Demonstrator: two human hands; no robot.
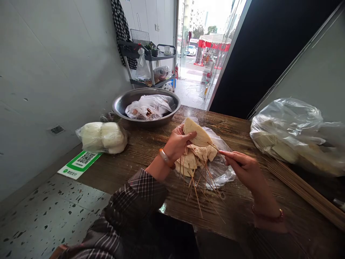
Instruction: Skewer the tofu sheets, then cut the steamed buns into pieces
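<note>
My left hand grips a pale, flat piece of bread, thumb on its near face. A thin wooden skewer is pinched in my right hand, its tip at the bread's lower right edge; whether it has gone in I cannot tell. Below both hands lies a pile of skewered bread pieces, several sticks poking out toward me. A clear plastic bag is spread under the pile.
A metal basin with a bagged bundle stands behind. Bagged white buns and a QR card are at left. At right sit a big plastic bag of bread and a bundle of long skewers. A cart stands beyond the table.
</note>
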